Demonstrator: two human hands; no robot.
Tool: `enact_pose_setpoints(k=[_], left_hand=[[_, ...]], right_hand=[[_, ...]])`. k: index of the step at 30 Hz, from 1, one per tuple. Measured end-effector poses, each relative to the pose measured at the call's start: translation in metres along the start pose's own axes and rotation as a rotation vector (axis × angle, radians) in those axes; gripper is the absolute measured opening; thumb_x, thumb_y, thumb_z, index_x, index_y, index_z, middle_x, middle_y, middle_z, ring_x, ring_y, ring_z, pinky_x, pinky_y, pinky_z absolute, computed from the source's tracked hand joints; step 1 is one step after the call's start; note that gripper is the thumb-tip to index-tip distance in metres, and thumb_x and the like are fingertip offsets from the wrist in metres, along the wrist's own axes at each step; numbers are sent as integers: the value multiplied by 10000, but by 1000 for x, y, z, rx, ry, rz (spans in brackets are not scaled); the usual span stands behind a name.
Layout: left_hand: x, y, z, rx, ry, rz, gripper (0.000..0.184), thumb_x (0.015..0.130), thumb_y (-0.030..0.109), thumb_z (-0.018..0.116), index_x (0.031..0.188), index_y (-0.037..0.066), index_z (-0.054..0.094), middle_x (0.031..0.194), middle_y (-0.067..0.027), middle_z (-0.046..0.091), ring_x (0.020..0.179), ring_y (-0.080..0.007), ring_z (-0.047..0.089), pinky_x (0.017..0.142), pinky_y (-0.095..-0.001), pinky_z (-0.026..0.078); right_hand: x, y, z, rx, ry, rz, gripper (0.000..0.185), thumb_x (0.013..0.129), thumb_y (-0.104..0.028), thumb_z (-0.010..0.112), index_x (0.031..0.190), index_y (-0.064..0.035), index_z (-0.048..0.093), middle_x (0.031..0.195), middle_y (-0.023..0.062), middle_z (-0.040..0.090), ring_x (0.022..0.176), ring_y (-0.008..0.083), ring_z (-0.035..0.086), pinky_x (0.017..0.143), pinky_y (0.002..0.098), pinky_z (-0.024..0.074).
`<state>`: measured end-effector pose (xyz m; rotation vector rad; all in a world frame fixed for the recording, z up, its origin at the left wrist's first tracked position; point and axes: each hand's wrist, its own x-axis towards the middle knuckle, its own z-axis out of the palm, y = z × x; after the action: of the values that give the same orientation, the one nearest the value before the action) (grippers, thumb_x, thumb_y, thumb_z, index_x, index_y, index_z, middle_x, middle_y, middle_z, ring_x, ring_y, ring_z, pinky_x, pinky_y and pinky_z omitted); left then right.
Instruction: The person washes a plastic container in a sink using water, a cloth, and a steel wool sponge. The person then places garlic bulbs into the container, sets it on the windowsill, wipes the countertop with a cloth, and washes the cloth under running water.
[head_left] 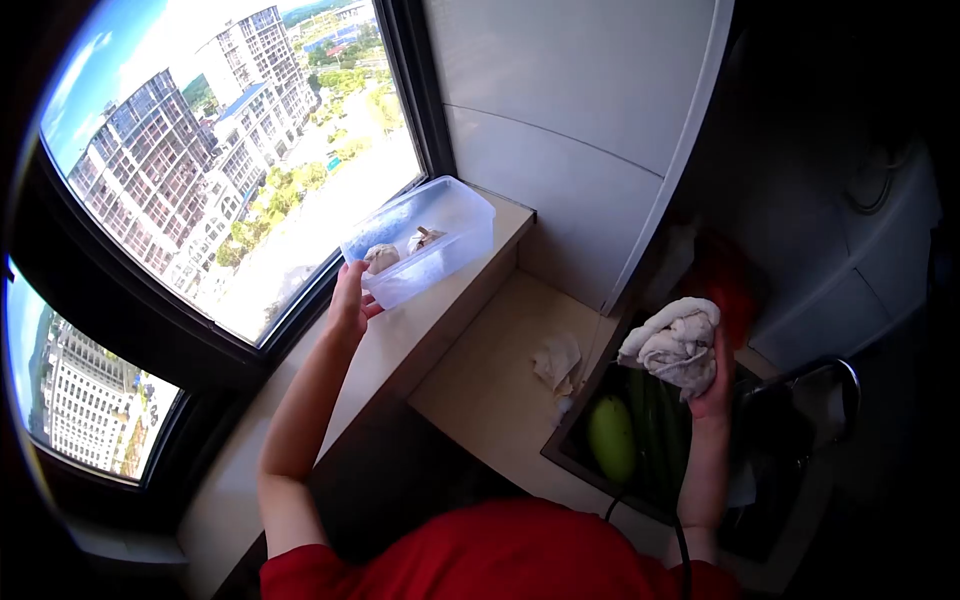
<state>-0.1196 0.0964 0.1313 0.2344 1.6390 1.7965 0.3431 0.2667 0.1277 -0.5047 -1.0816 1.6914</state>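
Note:
On the window ledge stands a clear plastic container (440,262) with two garlic bulbs (424,238) inside. My left hand (352,300) grips its near left corner, fingers at the wall and underside. At the right, my right hand (716,378) holds a crumpled whitish cloth (676,345) above a dark-edged bin with vegetables. The cloth hides part of that hand's fingers.
Below the cloth, a green gourd (611,438) and long green vegetables (655,425) lie in the dark bin. Thin papery scraps (556,362) rest on the lower counter (480,365). A window (240,150) borders the ledge; a curved metal tap (850,385) stands right.

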Motion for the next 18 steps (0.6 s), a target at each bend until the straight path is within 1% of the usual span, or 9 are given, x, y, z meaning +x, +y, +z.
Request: enact_pose_setpoints(k=[5,6,8,10,12,14,15,17,18], left_hand=[[-6,3,-6,-98,7,-62,595,806,296,545,1289,17,340,1199,-190,430,961,-388,571,760,-505,529],[-13,4,-11,-110,5,-52,611,808,299,550,1297,5,330,1218,-193,423,977,-387,568,772,-509,525],[-30,9,-21,-135,24,-36,635,813,309,553,1315,6,310,1262,-196,403,1011,-369,559,790,-497,523],[-44,10,-32,-145,18,-17,649,816,313,553,1323,3,294,1291,-192,389,1035,-351,552,800,-478,524],[-58,15,-38,-164,-19,1,661,817,313,554,1332,4,278,1300,-187,385,1056,-350,541,814,-468,523],[-69,20,-37,-149,18,2,666,816,313,554,1335,6,270,1308,-187,380,1064,-349,538,827,-461,521],[-70,20,-38,-132,17,7,669,817,314,553,1336,5,267,1308,-189,382,1072,-350,535,834,-460,519],[-68,16,-38,-114,51,1,633,818,319,551,1316,18,300,1277,-174,415,1051,-336,544,812,-454,527],[-65,15,-36,-108,64,-15,633,818,319,551,1316,18,300,1277,-174,415,1051,-336,544,812,-454,527]], right_hand=[[-12,-18,11,-120,-72,123,362,797,-229,677,1074,-72,505,1029,35,546,967,119,522,857,275,417],[-2,-16,18,-202,-119,108,308,793,-176,655,1040,-71,503,1030,24,531,956,102,507,838,253,405],[30,-8,45,-323,-249,-26,207,760,-130,646,905,-51,523,1141,59,469,1061,137,457,890,278,374],[71,10,83,-682,-394,-422,197,719,-53,628,862,-24,496,1175,104,461,1095,219,465,911,316,375],[117,45,120,-770,-507,-561,275,696,14,602,916,-37,445,1252,142,448,1061,295,515,869,330,417],[143,79,164,-970,-528,-568,465,729,42,579,1147,-128,469,1332,125,417,1175,332,458,909,349,439],[166,115,174,-1135,-575,-681,545,765,14,543,1263,-197,476,1387,103,380,1219,299,419,979,368,387],[201,193,182,-1618,-689,-663,417,833,-91,503,1231,-213,535,1387,66,387,1224,286,416,995,363,380],[204,197,190,-1611,-702,-644,417,833,-91,503,1231,-213,535,1387,66,387,1224,286,416,995,363,380]])
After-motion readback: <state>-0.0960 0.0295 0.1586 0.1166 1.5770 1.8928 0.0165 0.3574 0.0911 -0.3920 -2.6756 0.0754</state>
